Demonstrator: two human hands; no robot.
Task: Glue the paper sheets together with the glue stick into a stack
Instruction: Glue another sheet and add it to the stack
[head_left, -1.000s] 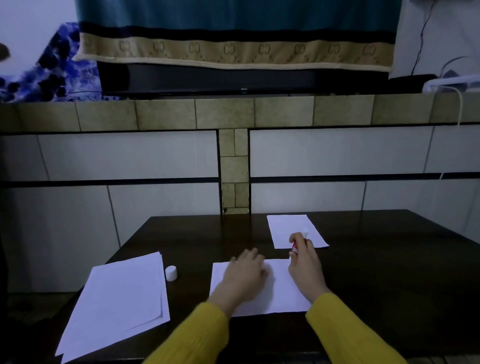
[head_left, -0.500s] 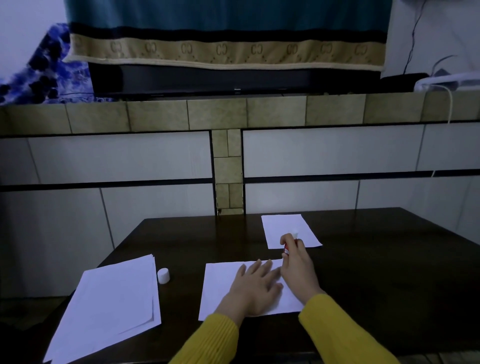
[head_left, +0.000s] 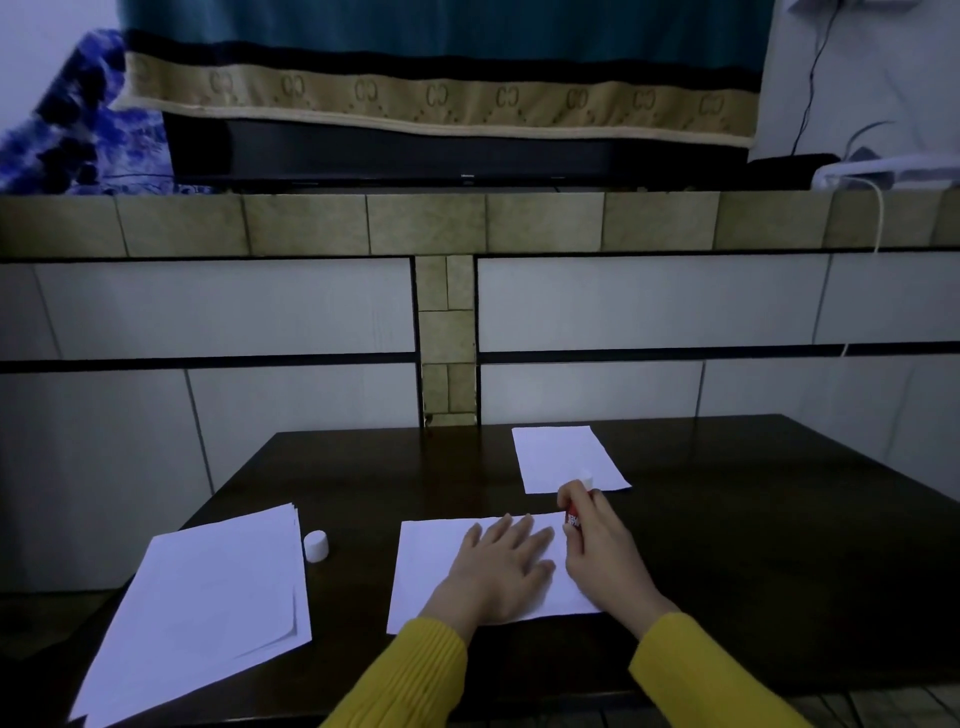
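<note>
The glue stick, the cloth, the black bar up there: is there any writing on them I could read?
Cloth: paired "CC"-like marks repeat along its tan band; a pattern, not words.
Glue stick: white marks on its red label, too blurred to read; the right hand covers most of it.
Black bar: a tiny mark at its lower edge, too small to read.
Paper sheets: blank.

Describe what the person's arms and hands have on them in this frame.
Both arms wear mustard-yellow ribbed knit sleeves, the left sleeve and the right sleeve, each ending at the wrist. The left hand and right hand are bare: no gloves, rings or watch visible.
</note>
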